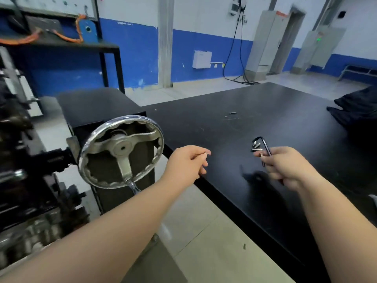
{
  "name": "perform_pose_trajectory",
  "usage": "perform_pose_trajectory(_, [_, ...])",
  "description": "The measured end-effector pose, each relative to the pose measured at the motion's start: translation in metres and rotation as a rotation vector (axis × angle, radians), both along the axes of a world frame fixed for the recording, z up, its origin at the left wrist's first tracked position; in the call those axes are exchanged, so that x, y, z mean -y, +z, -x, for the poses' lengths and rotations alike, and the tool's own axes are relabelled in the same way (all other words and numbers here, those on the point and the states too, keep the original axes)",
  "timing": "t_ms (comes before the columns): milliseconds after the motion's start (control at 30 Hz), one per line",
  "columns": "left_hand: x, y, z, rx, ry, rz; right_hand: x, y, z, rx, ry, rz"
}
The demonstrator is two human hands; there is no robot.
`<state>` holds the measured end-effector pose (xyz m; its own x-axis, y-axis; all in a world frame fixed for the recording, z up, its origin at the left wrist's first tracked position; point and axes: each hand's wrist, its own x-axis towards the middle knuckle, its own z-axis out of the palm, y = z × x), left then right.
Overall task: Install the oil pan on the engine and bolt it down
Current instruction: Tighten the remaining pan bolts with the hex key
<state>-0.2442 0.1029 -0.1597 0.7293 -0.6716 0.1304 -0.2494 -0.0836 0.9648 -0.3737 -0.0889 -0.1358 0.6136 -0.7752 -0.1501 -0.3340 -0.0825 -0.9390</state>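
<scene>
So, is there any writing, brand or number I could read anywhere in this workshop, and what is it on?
Nothing here is legible.
The white marks on the blue wall band: too blurred to read.
The stickers under the wall device: too small.
The label on the grey cabinet: blurred.
The hex key in the right hand, the bolt in the left hand: no markings visible.

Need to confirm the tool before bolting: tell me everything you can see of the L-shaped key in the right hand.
The L-shaped key is a thin, dark metal rod bent at one corner. Its long arm runs down into the right hand, whose fingers curl round it; the bend and short arm stand up above the fingertips, over the black table. Small silvery bolts bunch beside it at the fingertips.
</scene>
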Motion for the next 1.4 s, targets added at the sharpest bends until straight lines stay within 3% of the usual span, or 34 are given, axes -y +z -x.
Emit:
perform_pose_trajectory(133, [-0.077, 0.009, -0.014, -0.295, 0.088, 0.179, -0.051, 0.017, -0.016, 0.392, 0.160, -0.650])
perform_pose_trajectory(233, [-0.126, 0.016, -0.019, -0.335, 0.157, 0.210, -0.114, 0.019, -0.042, 0.540, 0.364, -1.022])
perform_pose_trajectory(533, [-0.296, 0.031, -0.022, -0.084, 0.440, 0.158, -0.312, 0.030, -0.130, 0.530, 0.622, -1.400])
perform_pose_trajectory(633, [-0.353, 0.037, -0.022, -0.034, 0.577, 0.175, -0.377, 0.038, -0.152, 0.557, 0.692, -1.373])
perform_pose_trajectory(900, [-0.474, 0.039, -0.023, 0.204, 1.002, 0.141, -0.498, 0.069, -0.178, 0.554, 1.057, -0.890])
perform_pose_trajectory(1000, [-0.508, 0.047, -0.031, 0.270, 1.136, 0.148, -0.527, 0.077, -0.182, 0.555, 1.074, -0.724])
perform_pose_trajectory(1167, [-0.538, 0.064, -0.052, 0.322, 1.188, 0.136, -0.549, 0.092, -0.193, 0.493, 0.979, -0.706])
perform_pose_trajectory(1400, [-0.528, 0.084, -0.076, 0.440, 1.164, -0.054, -0.558, 0.107, -0.204, 0.526, 0.943, -0.415])
